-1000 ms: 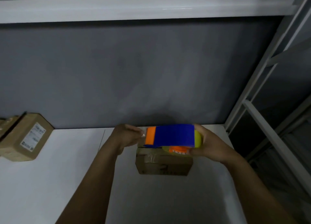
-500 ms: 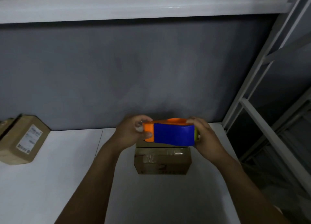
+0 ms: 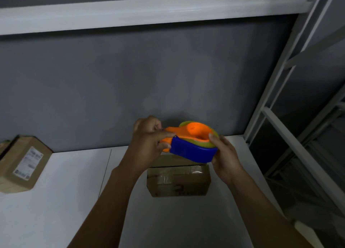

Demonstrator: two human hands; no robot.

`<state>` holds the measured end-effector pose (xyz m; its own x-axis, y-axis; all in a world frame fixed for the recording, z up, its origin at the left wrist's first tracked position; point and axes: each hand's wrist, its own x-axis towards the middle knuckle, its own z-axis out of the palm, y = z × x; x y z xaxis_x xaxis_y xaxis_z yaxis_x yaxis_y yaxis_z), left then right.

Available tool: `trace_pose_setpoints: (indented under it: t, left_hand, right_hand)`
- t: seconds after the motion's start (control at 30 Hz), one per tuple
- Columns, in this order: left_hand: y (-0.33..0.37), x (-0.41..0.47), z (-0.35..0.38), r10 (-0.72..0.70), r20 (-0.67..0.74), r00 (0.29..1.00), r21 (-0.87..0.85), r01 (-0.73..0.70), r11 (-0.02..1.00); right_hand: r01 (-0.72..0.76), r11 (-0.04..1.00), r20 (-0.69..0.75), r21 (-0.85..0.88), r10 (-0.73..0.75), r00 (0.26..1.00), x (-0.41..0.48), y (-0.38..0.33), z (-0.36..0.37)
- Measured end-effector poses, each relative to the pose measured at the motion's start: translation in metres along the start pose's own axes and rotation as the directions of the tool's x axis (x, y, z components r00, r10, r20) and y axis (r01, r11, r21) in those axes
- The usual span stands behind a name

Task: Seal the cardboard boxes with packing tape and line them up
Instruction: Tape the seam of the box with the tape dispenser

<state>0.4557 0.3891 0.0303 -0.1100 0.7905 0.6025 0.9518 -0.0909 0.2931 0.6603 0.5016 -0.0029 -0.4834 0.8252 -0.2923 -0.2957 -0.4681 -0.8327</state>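
Head view: both hands hold a tape dispenser point(image 3: 192, 150) in the air above a box point(image 3: 179, 182) that sits on the white surface point(image 3: 65, 201), near its far right corner. The left hand point(image 3: 147, 143) grips the orange nose of the dispenser, its fingers point(image 3: 165, 135) curled over the top and pinching that end. The right hand point(image 3: 226, 160) cups the rounded blue end from below and behind, with the thumb point(image 3: 212, 138) resting on the rim of the orange hub. The dispenser is tilted, so its orange and yellow-green side faces up and its blue shell faces the camera.

The dispenser and both hands hide the far part of the box's top. Its near face shows glossy strips, probably tape, though the light is too dim to be sure.

A second box point(image 3: 11, 175) lies well apart at the left edge of the surface, turned at an angle, with a white label point(image 3: 28, 163) on top. A grey wall point(image 3: 149, 80) rises behind the surface, a white beam point(image 3: 149, 12) runs across above, and a white metal rack point(image 3: 280, 102) stands just beside the surface on the right.
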Motion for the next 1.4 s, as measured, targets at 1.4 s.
trace_pose_setpoints:
  t: [1.4]
  left_hand:
    - [0.007, -0.04, 0.026, -0.866, 0.336, 0.37, -0.694, 0.719, 0.037]
  right_hand:
    - [0.238, 0.53, 0.242, -0.814, -0.063, 0.968, 0.004, 0.01, -0.015]
